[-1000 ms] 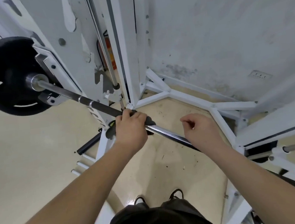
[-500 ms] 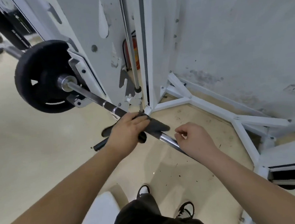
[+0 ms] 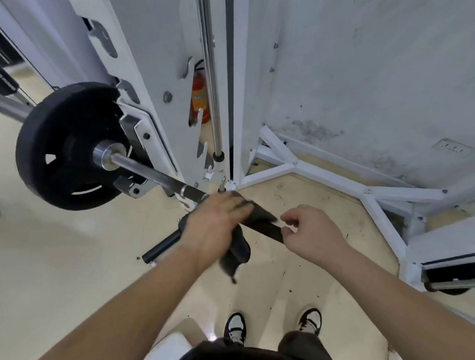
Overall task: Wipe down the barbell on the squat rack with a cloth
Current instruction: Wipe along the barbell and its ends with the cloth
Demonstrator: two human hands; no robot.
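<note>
Cloth (image 3: 258, 221) lies draped over the barbell (image 3: 155, 174) racked on the white squat rack (image 3: 147, 81), left hand (image 3: 214, 222) clamping it down while right hand (image 3: 311, 232) pinches its free end, probably to pull it taut for wiping.

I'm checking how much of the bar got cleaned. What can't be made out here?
- Head view: barbell under the cloth and left hand, covered.
- Bar's right end: hidden by the right hand and forearm.
- Dirt on the bare shaft: too small to tell.
</note>
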